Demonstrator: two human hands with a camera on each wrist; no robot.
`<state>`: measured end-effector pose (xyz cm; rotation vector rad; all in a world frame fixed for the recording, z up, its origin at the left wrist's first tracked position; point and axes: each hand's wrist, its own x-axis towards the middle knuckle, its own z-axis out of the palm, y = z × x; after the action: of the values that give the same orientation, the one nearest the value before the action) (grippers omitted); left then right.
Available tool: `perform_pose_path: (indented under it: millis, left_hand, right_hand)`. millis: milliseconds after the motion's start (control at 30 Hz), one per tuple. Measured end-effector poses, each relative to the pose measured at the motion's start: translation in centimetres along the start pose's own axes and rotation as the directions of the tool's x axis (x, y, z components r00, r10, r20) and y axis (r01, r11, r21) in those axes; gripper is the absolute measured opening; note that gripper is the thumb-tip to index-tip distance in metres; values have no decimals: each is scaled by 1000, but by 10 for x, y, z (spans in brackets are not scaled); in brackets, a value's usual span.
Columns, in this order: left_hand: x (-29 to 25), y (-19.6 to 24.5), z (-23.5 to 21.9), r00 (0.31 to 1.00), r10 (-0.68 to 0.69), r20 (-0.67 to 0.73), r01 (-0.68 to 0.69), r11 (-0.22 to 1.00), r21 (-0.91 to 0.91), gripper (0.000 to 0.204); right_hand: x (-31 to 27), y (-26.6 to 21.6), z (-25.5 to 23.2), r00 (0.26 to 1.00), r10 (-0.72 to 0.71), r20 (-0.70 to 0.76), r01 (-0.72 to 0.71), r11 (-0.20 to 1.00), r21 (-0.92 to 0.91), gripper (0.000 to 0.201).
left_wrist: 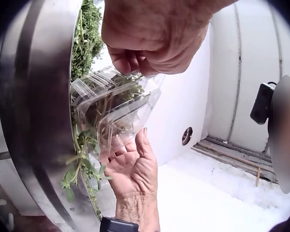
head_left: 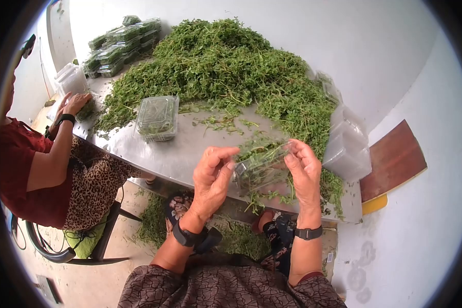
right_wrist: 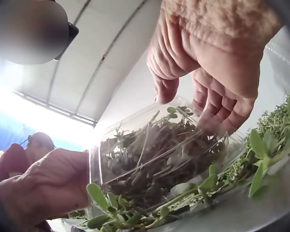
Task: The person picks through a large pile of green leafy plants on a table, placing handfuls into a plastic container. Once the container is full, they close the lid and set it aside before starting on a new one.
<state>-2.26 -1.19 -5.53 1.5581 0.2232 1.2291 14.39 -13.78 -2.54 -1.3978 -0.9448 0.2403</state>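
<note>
A clear plastic clamshell box filled with green leafy stems is held between both hands near the table's front edge. The left hand grips its left side, thumb and fingers at the rim. At the opposite side, the right hand has its thumb and fingers around the box. Some stems hang or lie beside the box at the table edge.
A big heap of greens covers the table's back. A closed filled box stands at left, stacked filled boxes behind it. Empty nested boxes stand right. Another person works at the left end; more greens lie on the floor.
</note>
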Motion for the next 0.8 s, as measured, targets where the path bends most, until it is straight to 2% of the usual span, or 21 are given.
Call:
perform_pose_path:
  millis: [367, 433, 533, 567, 633, 800]
  left_hand:
    - [-3, 7, 2, 999, 42, 17, -43, 992, 117, 26]
    - [-5, 7, 0, 993, 88, 82, -100, 981, 165, 25]
    - [-5, 8, 4, 988, 131, 80, -144, 973, 180, 26]
    - [-4, 8, 6, 989, 128, 77, -141, 973, 185, 26]
    - [-3, 8, 10, 992, 121, -23, -115, 977, 182, 25]
    - [-6, 10, 10, 1000, 30, 3, -30, 989, 145, 22]
  right_hand:
    - [-5, 8, 3, 996, 20, -92, -16, 999, 41, 42]
    - [-6, 9, 3, 995, 14, -99, -10, 999, 35, 41]
    - [-8, 10, 6, 993, 6, -116, -2, 999, 34, 38]
    - [-8, 9, 7, 991, -2, -133, 7, 999, 34, 37]
    - [-9, 8, 7, 990, -3, -140, 7, 1000, 28, 35]
    - [-13, 3, 5, 992, 3, -128, 2, 999, 39, 34]
